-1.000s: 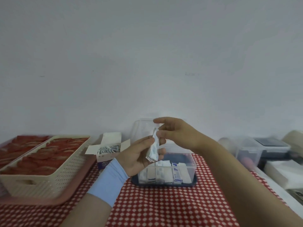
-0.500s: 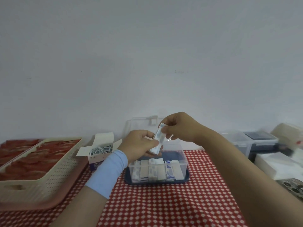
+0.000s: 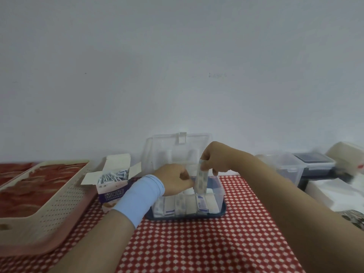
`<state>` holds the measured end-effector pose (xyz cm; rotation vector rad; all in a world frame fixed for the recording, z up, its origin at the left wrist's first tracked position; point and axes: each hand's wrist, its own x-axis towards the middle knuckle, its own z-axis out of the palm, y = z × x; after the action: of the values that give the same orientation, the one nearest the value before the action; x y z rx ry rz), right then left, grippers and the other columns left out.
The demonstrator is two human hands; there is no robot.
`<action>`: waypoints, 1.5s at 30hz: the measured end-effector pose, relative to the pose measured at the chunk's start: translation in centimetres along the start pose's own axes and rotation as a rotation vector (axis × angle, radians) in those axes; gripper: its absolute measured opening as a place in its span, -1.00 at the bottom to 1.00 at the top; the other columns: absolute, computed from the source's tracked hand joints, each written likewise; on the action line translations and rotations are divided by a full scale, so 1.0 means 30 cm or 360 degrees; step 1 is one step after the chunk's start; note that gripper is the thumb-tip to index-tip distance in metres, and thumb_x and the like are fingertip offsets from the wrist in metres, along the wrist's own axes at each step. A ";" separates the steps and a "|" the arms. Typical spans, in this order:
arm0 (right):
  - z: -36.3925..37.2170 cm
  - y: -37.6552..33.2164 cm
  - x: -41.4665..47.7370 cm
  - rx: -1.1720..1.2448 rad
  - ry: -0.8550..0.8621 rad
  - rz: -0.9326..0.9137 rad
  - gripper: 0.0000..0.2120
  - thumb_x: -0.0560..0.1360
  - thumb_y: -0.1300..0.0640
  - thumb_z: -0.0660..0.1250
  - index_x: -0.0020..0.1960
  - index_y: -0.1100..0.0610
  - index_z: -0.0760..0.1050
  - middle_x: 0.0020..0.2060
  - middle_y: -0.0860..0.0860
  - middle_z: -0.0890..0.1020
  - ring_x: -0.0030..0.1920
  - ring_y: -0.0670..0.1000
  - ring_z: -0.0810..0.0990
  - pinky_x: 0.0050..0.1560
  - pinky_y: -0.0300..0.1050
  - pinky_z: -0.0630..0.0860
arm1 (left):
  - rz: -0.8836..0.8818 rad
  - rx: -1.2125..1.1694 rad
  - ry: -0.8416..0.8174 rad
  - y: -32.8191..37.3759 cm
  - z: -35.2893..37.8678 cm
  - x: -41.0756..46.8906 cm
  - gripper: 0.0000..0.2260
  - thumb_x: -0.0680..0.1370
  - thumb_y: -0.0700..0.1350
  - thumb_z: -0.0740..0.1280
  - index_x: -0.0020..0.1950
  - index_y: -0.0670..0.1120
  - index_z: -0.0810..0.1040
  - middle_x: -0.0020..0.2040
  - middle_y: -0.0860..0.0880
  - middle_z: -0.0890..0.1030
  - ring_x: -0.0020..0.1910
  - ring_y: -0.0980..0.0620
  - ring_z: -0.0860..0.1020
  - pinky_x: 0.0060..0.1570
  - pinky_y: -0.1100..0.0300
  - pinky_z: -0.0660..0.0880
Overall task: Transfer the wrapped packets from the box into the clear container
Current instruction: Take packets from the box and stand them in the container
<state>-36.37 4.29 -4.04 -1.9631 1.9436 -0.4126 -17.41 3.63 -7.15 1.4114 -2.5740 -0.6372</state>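
Observation:
An open cardboard box (image 3: 113,191) at left centre holds several white wrapped packets (image 3: 112,176). To its right stands the clear container (image 3: 221,191) on a dark blue base, lid (image 3: 177,150) raised at the back, with a row of packets (image 3: 185,205) upright inside. My right hand (image 3: 216,158) pinches the top of a small stack of packets (image 3: 201,180), held upright with its lower end inside the container. My left hand (image 3: 171,180) sits at the container's left rim with curled fingers, fingertips against the stack's left side; its grip is hidden.
A beige perforated basket (image 3: 49,203) with red contents sits on a pink tray at the left. Clear lidded tubs (image 3: 291,170) and a white stack (image 3: 334,192) crowd the right edge. A red checked cloth (image 3: 197,243) covers the table; the wall is close behind.
Both hands have come down from above the container. The packet stack, earlier held between both hands in the air, now stands upright with its lower end in the container.

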 end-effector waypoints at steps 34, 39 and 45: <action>0.259 -0.085 0.102 -0.0812 -0.0127 0.0097 -0.85 0.52 0.09 0.45 -0.07 0.14 0.51 -0.28 0.02 0.48 -0.19 0.06 0.55 -0.08 -0.10 0.56 | 0.0094 0.0573 -0.0409 -0.099 0.079 0.029 -0.46 0.45 0.22 0.23 0.44 0.22 0.39 0.42 0.00 0.37 0.27 -0.08 0.43 0.25 -0.07 0.47; 0.250 -0.081 0.093 -0.0813 -0.0091 0.0106 -0.97 0.54 0.26 0.35 -0.03 0.17 0.54 -0.26 0.04 0.49 -0.18 0.07 0.54 -0.12 -0.12 0.51 | 0.0105 0.0528 -0.0430 -0.094 0.071 0.024 -0.49 0.40 0.22 0.23 0.35 0.18 0.50 0.39 -0.01 0.41 0.28 -0.08 0.42 0.25 -0.10 0.46; 0.169 -0.078 0.066 -0.0478 -0.0089 -0.0010 -0.83 0.56 0.18 0.33 0.04 0.16 0.69 -0.17 0.05 0.70 -0.23 0.03 0.67 -0.12 -0.11 0.64 | 0.0258 0.0314 -0.0221 -0.094 -0.018 -0.024 -0.57 0.50 0.12 0.29 0.37 0.12 0.51 0.30 0.04 0.44 0.30 0.00 0.41 0.31 0.02 0.37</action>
<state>-32.01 2.53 -7.63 -2.1337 2.0623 -0.0671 -14.66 2.75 -7.79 1.2313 -2.8932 -0.4846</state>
